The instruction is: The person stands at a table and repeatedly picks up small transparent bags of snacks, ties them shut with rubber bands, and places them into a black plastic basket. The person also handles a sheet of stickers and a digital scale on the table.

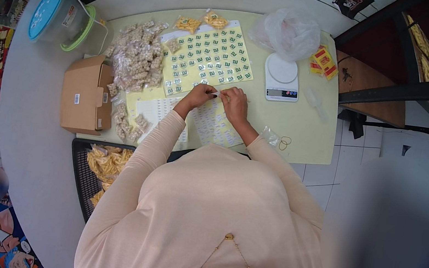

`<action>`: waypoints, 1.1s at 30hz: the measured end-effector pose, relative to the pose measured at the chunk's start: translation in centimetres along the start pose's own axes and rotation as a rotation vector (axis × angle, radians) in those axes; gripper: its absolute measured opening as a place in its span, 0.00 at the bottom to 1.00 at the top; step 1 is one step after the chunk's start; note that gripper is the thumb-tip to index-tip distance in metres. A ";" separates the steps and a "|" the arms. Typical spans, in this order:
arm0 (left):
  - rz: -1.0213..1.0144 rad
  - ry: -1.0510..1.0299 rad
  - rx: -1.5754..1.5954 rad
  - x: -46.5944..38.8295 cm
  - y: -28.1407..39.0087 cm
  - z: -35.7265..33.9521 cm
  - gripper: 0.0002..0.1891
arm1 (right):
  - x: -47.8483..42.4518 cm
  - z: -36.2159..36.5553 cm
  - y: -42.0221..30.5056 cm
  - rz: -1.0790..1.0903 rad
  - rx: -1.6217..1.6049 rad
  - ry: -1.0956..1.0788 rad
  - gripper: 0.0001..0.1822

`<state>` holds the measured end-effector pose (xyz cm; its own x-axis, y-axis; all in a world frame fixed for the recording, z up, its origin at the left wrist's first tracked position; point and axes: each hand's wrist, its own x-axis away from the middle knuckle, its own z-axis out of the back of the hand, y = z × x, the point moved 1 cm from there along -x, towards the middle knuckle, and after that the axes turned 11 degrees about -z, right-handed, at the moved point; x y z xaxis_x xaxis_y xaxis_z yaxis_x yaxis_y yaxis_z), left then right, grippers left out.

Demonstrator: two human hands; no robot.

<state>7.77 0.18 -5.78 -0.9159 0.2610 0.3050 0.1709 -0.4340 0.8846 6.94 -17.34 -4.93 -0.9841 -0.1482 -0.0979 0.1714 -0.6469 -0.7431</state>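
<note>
My left hand [200, 96] and my right hand [235, 103] meet over the table's near middle, their fingertips pinching a small whitish piece [216, 93] between them, too small to name surely. Just beyond them lies a yellow sheet of round stickers [209, 56] with green print. Under my wrists are a sheet of small white labels [216, 124] and a white sheet with rows of print [159, 111]. To the left is a heap of small clear bags of pale, round snacks [138, 56]; one such bag [172, 46] rests on the sticker sheet's left edge.
A cardboard box [85, 94] and a lidded plastic tub [51, 14] stand left. Yellow snack bags [187, 24] lie at the back. Right are a kitchen scale [283, 79], a plastic bag [288, 32], red-yellow packets [325, 63] and rubber bands [284, 143]. A black crate [82, 181] holds more yellow snack bags.
</note>
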 end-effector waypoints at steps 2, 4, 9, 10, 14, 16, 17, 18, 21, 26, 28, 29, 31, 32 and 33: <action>0.007 0.014 0.037 0.0 -0.2 -0.1 0.12 | 0.0 0.0 0.0 -0.019 -0.014 -0.009 0.05; 0.005 0.039 0.060 -0.1 -0.4 -0.2 0.13 | -0.1 0.0 0.0 -0.044 -0.042 -0.018 0.04; 0.007 0.082 0.007 -0.1 -0.3 -0.6 0.14 | 0.1 0.2 -0.3 -0.015 -0.097 -0.015 0.04; -0.006 0.099 0.010 -0.2 -0.5 -0.6 0.14 | 0.1 0.3 -0.5 -0.014 -0.113 -0.022 0.04; 0.006 0.130 -0.019 -0.4 -1.0 -0.9 0.13 | 0.4 0.5 -0.7 0.034 -0.071 -0.045 0.04; 0.001 0.155 -0.043 -0.6 -1.3 -1.2 0.13 | 0.6 0.3 -0.5 0.054 -0.061 -0.047 0.04; -0.003 0.156 -0.071 -0.6 -1.5 -1.2 0.13 | 0.7 0.2 -0.4 0.059 -0.053 -0.050 0.04; -0.008 0.154 -0.098 -0.7 -1.5 -1.2 0.13 | 0.7 0.1 -0.3 0.061 -0.043 -0.051 0.04; -0.017 0.168 -0.154 -0.8 -1.3 -1.4 0.13 | 0.8 0.1 -0.1 0.076 -0.027 -0.062 0.04; -0.016 0.201 -0.224 -0.6 -1.1 -0.8 0.14 | 0.9 0.3 -0.2 0.005 -0.096 -0.104 0.06; -0.011 0.185 -0.251 0.0 -0.5 -0.2 0.14 | 1.1 0.0 0.3 -0.090 -0.152 -0.136 0.08; -0.043 0.220 -0.279 0.3 -0.3 0.2 0.14 | 1.0 0.1 0.6 -0.092 -0.200 -0.112 0.07; -0.095 0.290 -0.339 1.1 -0.1 1.2 0.15 | 0.7 0.0 1.8 -0.100 -0.303 -0.074 0.07; -0.096 0.350 -0.361 1.9 0.0 2.0 0.14 | 0.8 0.1 2.4 -0.135 -0.329 -0.069 0.07; -0.074 0.364 -0.366 3.0 -0.6 2.9 0.13 | 0.8 0.5 2.7 -0.168 -0.355 -0.067 0.06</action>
<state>5.99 3.71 -4.39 -0.9988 0.0136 0.0461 0.0224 -0.7159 0.6978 6.67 -19.52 -6.66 -0.9898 -0.1180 0.0794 -0.0305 -0.3693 -0.9288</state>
